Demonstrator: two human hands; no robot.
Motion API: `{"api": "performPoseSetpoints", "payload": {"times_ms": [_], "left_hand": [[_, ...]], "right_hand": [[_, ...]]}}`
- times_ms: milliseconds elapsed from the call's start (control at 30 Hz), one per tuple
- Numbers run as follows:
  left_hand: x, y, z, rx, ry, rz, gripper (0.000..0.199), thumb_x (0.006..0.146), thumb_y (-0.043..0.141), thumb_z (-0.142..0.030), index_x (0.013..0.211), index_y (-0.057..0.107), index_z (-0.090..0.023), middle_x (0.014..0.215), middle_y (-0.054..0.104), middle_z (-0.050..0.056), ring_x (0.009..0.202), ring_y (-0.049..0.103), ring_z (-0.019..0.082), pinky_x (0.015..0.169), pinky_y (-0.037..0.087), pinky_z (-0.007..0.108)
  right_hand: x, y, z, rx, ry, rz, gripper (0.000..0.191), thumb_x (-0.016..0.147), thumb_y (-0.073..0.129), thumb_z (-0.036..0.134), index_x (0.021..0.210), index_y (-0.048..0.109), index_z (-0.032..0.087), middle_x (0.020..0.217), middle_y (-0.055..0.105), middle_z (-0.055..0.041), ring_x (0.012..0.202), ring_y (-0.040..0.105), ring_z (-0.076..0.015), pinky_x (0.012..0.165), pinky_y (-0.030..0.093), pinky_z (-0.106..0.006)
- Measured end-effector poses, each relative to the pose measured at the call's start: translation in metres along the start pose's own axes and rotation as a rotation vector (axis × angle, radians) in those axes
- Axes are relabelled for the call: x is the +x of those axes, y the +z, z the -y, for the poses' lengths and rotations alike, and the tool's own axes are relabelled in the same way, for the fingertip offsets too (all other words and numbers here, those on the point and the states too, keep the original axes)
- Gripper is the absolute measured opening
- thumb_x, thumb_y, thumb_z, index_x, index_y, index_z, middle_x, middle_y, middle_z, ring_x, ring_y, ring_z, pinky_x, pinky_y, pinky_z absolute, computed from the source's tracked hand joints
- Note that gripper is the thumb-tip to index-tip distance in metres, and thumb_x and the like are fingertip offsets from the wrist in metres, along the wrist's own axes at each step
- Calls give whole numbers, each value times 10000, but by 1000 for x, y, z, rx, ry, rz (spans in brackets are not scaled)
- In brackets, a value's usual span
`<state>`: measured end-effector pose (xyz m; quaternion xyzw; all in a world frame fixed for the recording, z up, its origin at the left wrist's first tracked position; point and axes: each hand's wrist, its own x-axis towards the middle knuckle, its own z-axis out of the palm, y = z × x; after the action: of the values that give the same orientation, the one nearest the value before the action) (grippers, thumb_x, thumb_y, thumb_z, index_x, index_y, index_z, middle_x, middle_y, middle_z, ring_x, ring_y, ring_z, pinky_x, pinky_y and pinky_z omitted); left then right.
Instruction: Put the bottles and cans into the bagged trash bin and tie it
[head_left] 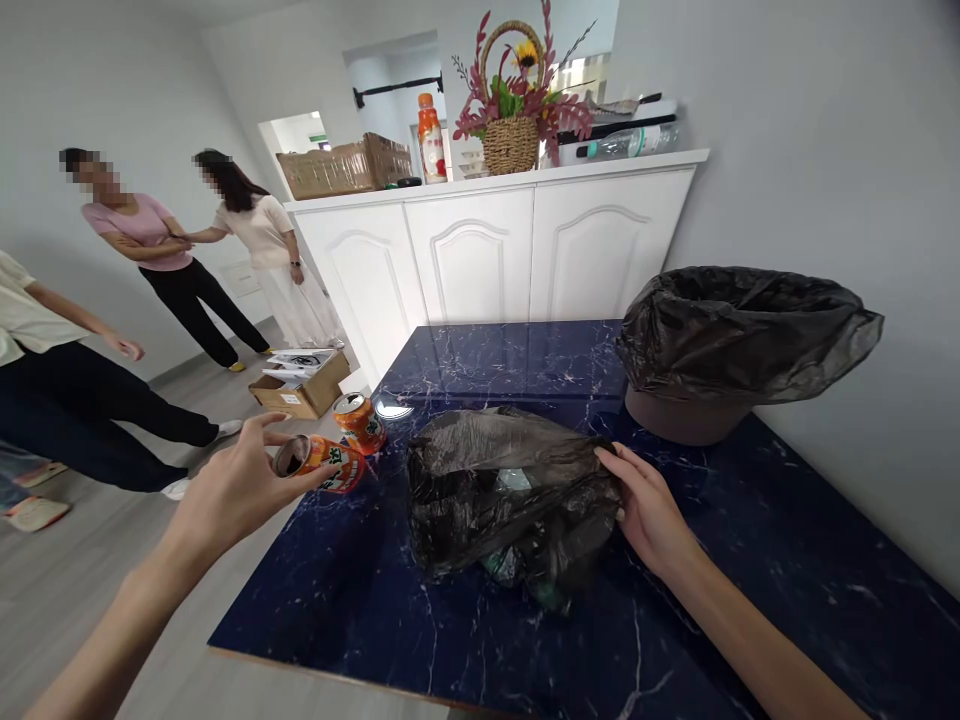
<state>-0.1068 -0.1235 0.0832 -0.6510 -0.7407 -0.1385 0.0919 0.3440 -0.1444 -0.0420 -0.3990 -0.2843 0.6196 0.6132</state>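
My left hand (pixel 240 480) is around an orange drink can (pixel 341 462), its thumb across the near side and its fingers at the far side by the rim. That can tilts with its open top toward my palm. Just behind it, a second orange can (pixel 364 425) stands upright at the table's left edge. My right hand (pixel 646 500) pinches the gathered right end of a black plastic bag (pixel 472 450). The bag lies on the table with its mouth partly spread. Clear and greenish plastic items show inside and through the thin film; their kind is hard to make out.
On the dark blue marbled table (pixel 337 610), a bin (pixel 682 415) lined with a black bag (pixel 757 345) stands at the back right. A white cabinet (pixel 480 260) holds a flower basket (pixel 510 145) and bottles. Several people and a cardboard box (pixel 300 400) are at left.
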Motion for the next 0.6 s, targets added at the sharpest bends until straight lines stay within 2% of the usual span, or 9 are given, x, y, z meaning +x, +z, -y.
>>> {"api": "performPoseSetpoints", "payload": {"times_ms": [100,200,333,467,533,600], "left_hand": [[14,9,1,36,-11,45,917,680,744,-884,1266,534,-212,1098,807,114,856,773,398,565,479,340],[22,14,-3,66,-46,118,946,733,704,-873,1331,509,-166,1174,791,188,1030,758,478,628,507,383],[23,15,-13,92,-82,161,1046,793,676,-842,1481,416,-97,1218,762,240,1110,736,495,750,534,432],[19,18,-11,60,-92,163,1082,809,647,-860,1535,374,-106,1190,756,202,1080,737,474,789,548,462],[12,18,-8,18,-69,91,1065,779,670,-875,1489,423,-121,1184,738,176,1051,737,436,796,560,459],[0,14,-11,0,-30,-101,984,760,685,-874,1391,511,-138,1156,707,165,1039,717,409,803,565,453]], "right_hand": [[-1,1,1,-30,2,-12,335,775,925,495,852,680,281,758,683,17,621,575,-180,486,372,-286],[-2,0,1,-67,24,-51,378,752,928,541,791,658,280,795,708,1,717,637,-206,548,432,-284],[-1,0,2,-66,39,-66,412,732,937,564,753,640,280,777,687,1,722,634,-206,572,471,-276],[1,-3,0,-80,12,-30,416,739,925,572,730,636,272,744,652,4,639,577,-178,548,468,-280],[2,-5,-3,-104,1,-37,406,756,907,568,727,638,267,737,648,-3,618,569,-175,509,441,-282],[3,-8,-6,-140,-36,-47,383,781,884,559,734,645,263,722,642,-9,601,569,-176,475,416,-282]]}}
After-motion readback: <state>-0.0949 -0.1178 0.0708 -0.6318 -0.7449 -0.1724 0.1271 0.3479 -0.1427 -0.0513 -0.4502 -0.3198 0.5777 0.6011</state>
